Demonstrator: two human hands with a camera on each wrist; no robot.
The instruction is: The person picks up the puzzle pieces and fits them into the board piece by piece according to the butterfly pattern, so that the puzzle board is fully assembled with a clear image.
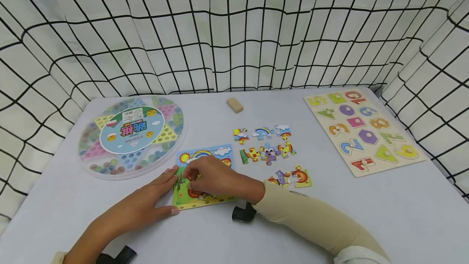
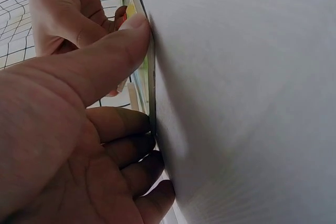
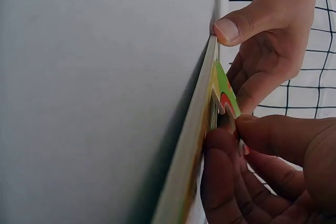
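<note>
Pinching a green-and-red puzzle piece [image 3: 227, 90] between thumb and fingers, the right hand [image 1: 216, 174] works over the picture puzzle board [image 1: 199, 204]. From the right wrist, the piece sits at the tip of the thumb, gripped at its lower end; its green end sticks out past the fingers toward eleven o'clock, tilted against the board's face. Whether that end touches the board, I cannot tell. From the head, the hand hides most of the piece.

The left hand [image 1: 137, 207] lies with its fingers extended and the thumb spread well away from them: fingertips meet the board's edge between nine and ten o'clock, the thumb its near corner between seven and eight.

Taking the board as the clock's centre, with twelve away from the person, loose pieces lie toward two o'clock, among them a rainbow piece [image 1: 262, 133] and a purple animal piece [image 1: 270, 154]. A red-spiral piece [image 1: 302, 176] is at three. A wooden block [image 1: 235, 105] stands off at one, a number board [image 1: 351, 133] between two and three, and a round game set [image 1: 146, 141] at ten.
</note>
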